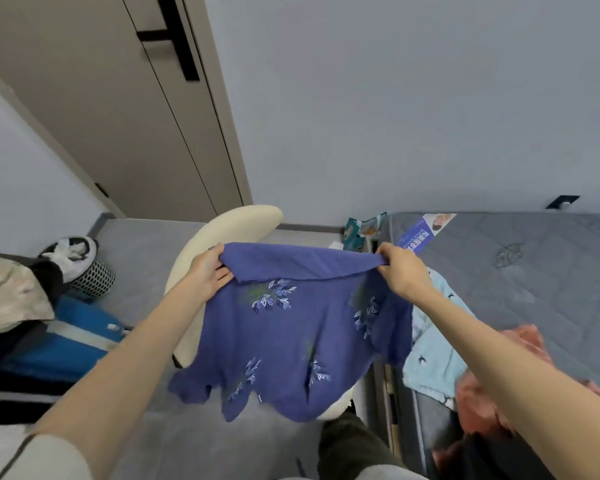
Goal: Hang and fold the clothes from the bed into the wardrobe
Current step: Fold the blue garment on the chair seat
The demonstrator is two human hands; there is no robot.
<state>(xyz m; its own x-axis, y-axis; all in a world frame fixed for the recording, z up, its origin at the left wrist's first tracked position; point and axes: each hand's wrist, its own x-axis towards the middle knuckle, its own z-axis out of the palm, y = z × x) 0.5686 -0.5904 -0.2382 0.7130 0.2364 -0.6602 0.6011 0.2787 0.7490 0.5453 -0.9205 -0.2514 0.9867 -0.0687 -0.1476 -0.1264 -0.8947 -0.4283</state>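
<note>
We hold up a purple top (291,341) with little leaf pictures on it. It hangs in the air in front of us, over the grey floor (146,244), just beside the bed (534,271). Its top edge is folded over.

Our left hand (210,271) holds the top left corner, with the fingers (222,277) curled under the cloth and the thumb on top. Our right hand (400,271) holds the top right corner, its fingers closed tight on the cloth.

A light blue piece of clothing (433,358) lies on the side edge of the bed near us. A pink cloth (482,393) lies next to it, closer to us.

Behind the top stands a cream chair (229,230). A basket with holes (90,278) sits on the floor to the left, near a blue bag (59,348).
</note>
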